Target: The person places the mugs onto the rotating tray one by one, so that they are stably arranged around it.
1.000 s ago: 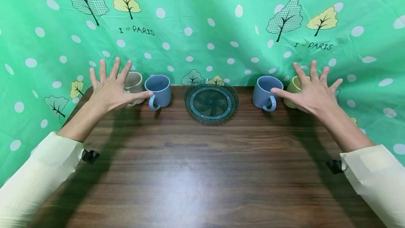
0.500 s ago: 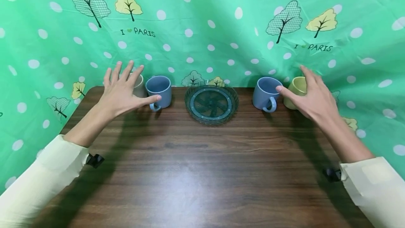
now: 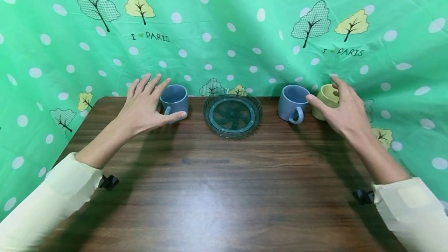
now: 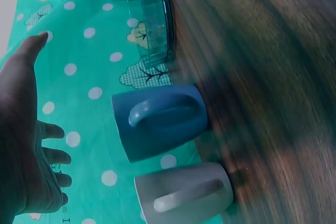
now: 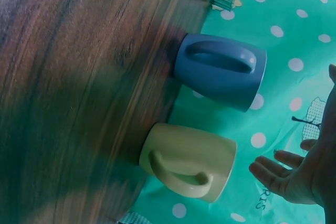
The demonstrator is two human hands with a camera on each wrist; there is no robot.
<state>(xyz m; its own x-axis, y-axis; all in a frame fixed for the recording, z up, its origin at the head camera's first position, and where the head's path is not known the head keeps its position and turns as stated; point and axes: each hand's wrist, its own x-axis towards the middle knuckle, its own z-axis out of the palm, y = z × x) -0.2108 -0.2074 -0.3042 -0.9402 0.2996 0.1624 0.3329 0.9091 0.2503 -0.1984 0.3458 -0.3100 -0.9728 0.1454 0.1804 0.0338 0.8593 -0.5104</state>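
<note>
My left hand (image 3: pixel 145 106), fingers extended and thumb spread, is above the left blue mug (image 3: pixel 175 98). In the left wrist view it is apart from that mug and from the white mug (image 4: pixel 184 182), which the hand hides in the head view. My right hand (image 3: pixel 348 114) hovers by the yellow-green mug (image 3: pixel 325 100), its fingers loosely bent and the thumb pointing towards the right blue mug (image 3: pixel 292 102). The right wrist view shows a gap between this hand and the yellow-green mug's rim. Neither hand holds anything. All the mugs stand upright.
Between the two blue mugs lies a round, dark translucent ribbed dish (image 3: pixel 232 116). Everything stands along the back edge of a brown wooden table (image 3: pixel 224 182). Right behind hangs a green dotted cloth (image 3: pixel 224 30) with printed trees.
My left hand has moved right, from in front of the white mug to the left blue mug. The right hand's spread fingers have drawn together and bent. The mugs and dish stay put.
</note>
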